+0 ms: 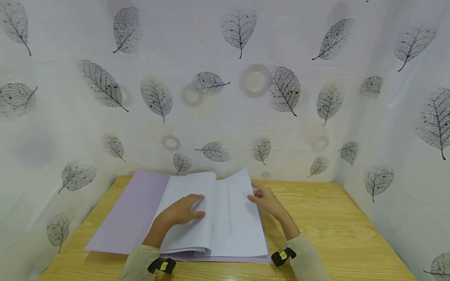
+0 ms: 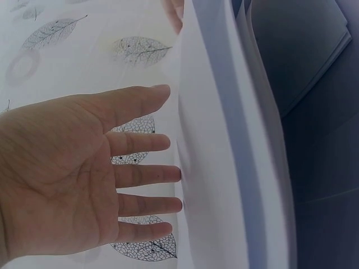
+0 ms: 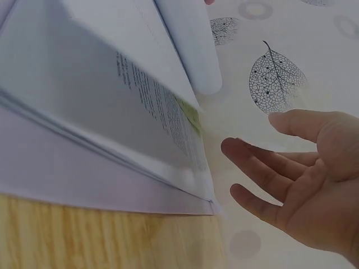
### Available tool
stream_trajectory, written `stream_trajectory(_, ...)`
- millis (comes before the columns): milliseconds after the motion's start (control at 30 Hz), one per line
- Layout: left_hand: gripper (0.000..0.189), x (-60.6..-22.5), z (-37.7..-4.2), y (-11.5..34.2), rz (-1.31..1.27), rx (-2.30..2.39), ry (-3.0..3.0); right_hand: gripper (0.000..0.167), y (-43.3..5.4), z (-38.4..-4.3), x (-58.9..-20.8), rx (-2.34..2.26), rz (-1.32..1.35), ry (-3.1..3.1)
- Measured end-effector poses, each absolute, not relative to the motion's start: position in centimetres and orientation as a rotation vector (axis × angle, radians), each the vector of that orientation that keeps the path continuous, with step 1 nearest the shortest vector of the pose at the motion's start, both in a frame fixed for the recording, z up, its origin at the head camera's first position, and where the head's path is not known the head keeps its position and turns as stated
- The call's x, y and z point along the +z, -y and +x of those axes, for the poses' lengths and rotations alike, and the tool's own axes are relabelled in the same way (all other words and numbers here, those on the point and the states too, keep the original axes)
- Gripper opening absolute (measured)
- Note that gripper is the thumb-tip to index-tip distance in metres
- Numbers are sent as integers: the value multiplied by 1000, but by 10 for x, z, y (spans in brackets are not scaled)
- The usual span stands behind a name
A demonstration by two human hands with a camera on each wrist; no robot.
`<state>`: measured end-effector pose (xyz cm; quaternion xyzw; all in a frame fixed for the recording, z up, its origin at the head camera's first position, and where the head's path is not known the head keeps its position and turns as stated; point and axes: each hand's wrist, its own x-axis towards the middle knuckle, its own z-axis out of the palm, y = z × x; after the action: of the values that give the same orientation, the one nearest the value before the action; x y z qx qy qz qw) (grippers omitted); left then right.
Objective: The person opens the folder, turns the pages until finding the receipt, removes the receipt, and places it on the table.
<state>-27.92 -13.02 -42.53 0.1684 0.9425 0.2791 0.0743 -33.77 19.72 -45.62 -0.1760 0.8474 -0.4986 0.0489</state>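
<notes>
A lilac folder point(image 1: 135, 210) lies spread on the table, holding a stack of white sheets. My left hand point(image 1: 181, 210) is over the turned left-hand pages point(image 1: 188, 236), fingers straight and thumb apart; its bare palm shows in the left wrist view. By the right edge of the right-hand sheet point(image 1: 242, 222), my right hand point(image 1: 268, 201) has its thumb and fingers spread. In the right wrist view nothing shows between those fingers, and the top sheet stands lifted above a page with printed text point(image 3: 162, 106).
The wooden table point(image 1: 323, 226) extends to the right of the folder. A pale curtain point(image 1: 225, 121) with dark leaf prints hangs behind and at both sides. Black straps with yellow patches sit on both wrists. A yellow-green strip point(image 3: 189, 115) shows between the sheets.
</notes>
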Motion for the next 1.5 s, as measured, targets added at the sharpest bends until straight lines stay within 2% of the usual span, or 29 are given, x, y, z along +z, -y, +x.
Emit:
stream_trajectory(200, 62, -425, -279, 131, 513, 842, -2831, 54, -197, -337, -456, -1504, -587, -2596)
stream_trajectory(400, 62, -426, -279, 131, 512, 851, -2836, 48, -198, -337, -457, -1514, -584, -2589)
stream_trajectory(667, 63, -424, -278, 130, 484, 830, -2834, 53, -197, -337, -455, -1579, -596, -2491)
stream_trajectory(933, 64, -424, -278, 130, 483, 823, -2834, 49, -196, -339, -456, -1634, -677, -2386)
stream_trajectory(1500, 65, -423, -278, 131, 470, 824, -2826, 54, -191, -338, -458, -1557, -794, -2256)
